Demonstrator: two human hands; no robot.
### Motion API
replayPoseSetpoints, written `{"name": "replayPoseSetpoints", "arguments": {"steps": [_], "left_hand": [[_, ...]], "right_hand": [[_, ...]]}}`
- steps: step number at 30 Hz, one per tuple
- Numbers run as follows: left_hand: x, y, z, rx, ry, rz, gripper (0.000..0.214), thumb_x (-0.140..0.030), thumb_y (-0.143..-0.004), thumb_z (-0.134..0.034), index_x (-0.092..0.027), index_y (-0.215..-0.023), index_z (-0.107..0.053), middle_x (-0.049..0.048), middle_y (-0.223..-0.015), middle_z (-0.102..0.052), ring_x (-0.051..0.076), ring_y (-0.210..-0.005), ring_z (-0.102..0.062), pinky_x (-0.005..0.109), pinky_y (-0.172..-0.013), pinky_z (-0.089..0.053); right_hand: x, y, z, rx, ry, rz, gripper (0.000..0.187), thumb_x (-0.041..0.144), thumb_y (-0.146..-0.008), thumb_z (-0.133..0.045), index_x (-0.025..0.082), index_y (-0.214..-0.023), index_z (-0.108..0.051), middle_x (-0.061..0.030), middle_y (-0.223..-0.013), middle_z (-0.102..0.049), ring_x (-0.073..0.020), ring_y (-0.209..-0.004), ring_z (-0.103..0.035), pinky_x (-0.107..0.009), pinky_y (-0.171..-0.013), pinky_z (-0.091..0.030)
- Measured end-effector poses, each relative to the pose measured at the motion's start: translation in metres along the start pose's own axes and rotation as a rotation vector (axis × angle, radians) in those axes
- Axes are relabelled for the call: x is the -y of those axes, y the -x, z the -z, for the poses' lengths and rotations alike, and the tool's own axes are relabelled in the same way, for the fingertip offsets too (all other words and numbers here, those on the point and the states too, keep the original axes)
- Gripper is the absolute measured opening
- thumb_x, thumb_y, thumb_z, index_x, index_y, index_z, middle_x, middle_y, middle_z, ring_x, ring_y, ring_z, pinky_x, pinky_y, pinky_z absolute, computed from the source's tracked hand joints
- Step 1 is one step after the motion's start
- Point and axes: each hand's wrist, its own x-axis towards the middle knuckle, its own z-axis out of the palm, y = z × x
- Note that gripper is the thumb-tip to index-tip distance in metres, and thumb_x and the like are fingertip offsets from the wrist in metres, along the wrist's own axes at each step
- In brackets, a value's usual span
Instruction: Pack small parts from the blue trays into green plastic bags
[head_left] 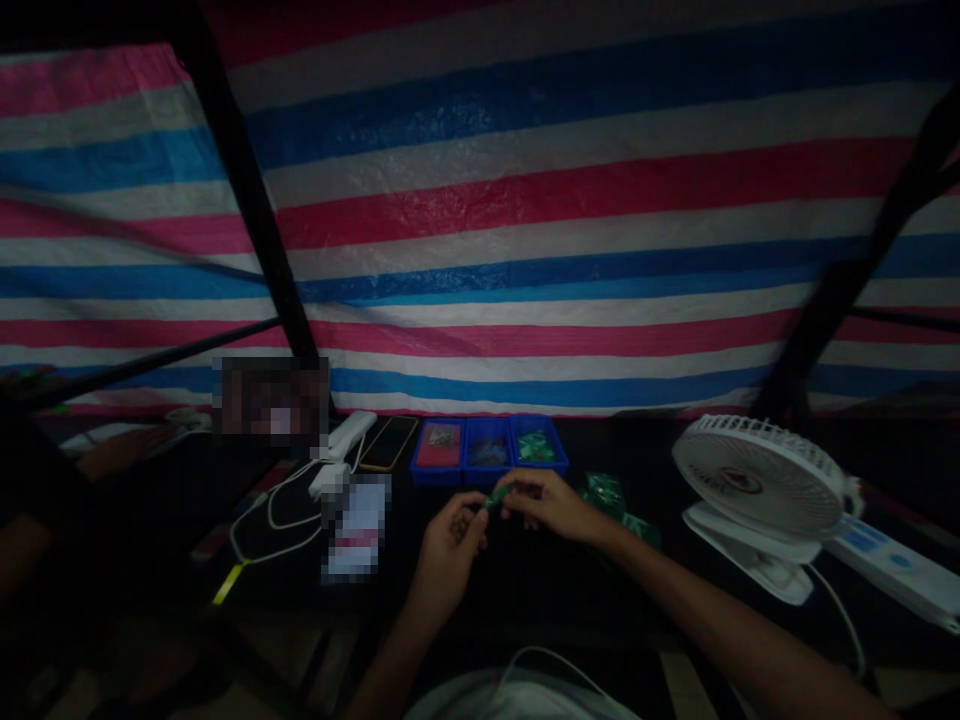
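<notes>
Left hand (448, 545) and right hand (551, 503) both closed at the fingertips, pinching a small shiny green piece (496, 495) between them over the black tabletop (540, 585). Left to right beyond: dark-screened rectangular phone (390, 443), then three adjoining blue plastic trays (489, 477) just far of the hands; glossy green packets (604, 491) near the right wrist, white round clip fan (739, 480) farther right.

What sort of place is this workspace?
Probably a makeshift workbench for small parts, perhaps in a tented shelter: a striped plastic-looking sheet hangs behind the dark tabletop, blue trays hold small items, and a white fan stands to the right.
</notes>
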Motion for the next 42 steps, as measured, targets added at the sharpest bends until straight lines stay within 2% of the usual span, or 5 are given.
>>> {"name": "replayPoseSetpoints", "arguments": {"steps": [5,10,18,32,42], "left_hand": [[0.006,-0.001,0.001,0.019,0.025,0.029,0.036,-0.047,-0.093,-0.068,-0.018,-0.116,-0.07,0.0024,-0.078,-0.068,0.018,-0.075,-0.066,0.024,-0.062,-0.046],[0.006,-0.001,0.0,0.01,0.026,0.042,0.035,-0.043,-0.093,-0.066,-0.018,-0.118,-0.069,0.0069,-0.091,-0.073,0.021,-0.086,-0.07,0.026,-0.067,-0.05],[0.0,0.0,-0.001,-0.009,0.03,0.053,0.035,-0.044,-0.091,-0.068,-0.017,-0.113,-0.071,0.0081,-0.091,-0.074,0.023,-0.086,-0.071,0.027,-0.066,-0.051],[0.004,0.0,0.0,-0.009,-0.003,0.046,0.033,-0.043,-0.094,-0.065,-0.018,-0.115,-0.071,0.0078,-0.095,-0.073,0.021,-0.087,-0.07,0.026,-0.067,-0.051],[0.01,-0.003,-0.002,-0.105,0.069,0.033,0.045,-0.042,-0.086,-0.073,-0.019,-0.122,-0.059,0.003,-0.089,-0.07,0.018,-0.076,-0.066,0.025,-0.063,-0.05]], "right_hand": [[-0.002,-0.001,0.001,-0.021,0.009,0.027,0.033,0.046,-0.096,-0.067,0.018,-0.111,-0.075,-0.0039,-0.092,-0.074,-0.0074,-0.051,-0.056,-0.02,-0.049,-0.045],[-0.009,-0.003,0.002,-0.035,0.023,0.02,0.029,0.034,-0.093,-0.061,0.018,-0.113,-0.075,-0.002,-0.082,-0.072,-0.0087,-0.048,-0.055,-0.02,-0.048,-0.044],[-0.008,-0.003,0.004,-0.062,0.018,-0.005,0.037,0.02,-0.087,-0.049,0.016,-0.111,-0.077,0.0048,-0.054,-0.056,-0.0117,-0.046,-0.053,-0.021,-0.049,-0.041],[-0.005,-0.003,0.003,-0.086,0.0,0.013,0.029,0.025,-0.087,-0.054,0.016,-0.107,-0.074,0.0033,-0.067,-0.061,-0.0097,-0.046,-0.052,-0.021,-0.048,-0.042],[-0.01,-0.003,0.006,-0.078,-0.001,0.034,0.038,0.022,-0.088,-0.046,0.015,-0.111,-0.075,0.0054,-0.053,-0.054,-0.0119,-0.045,-0.052,-0.022,-0.049,-0.041]]}}
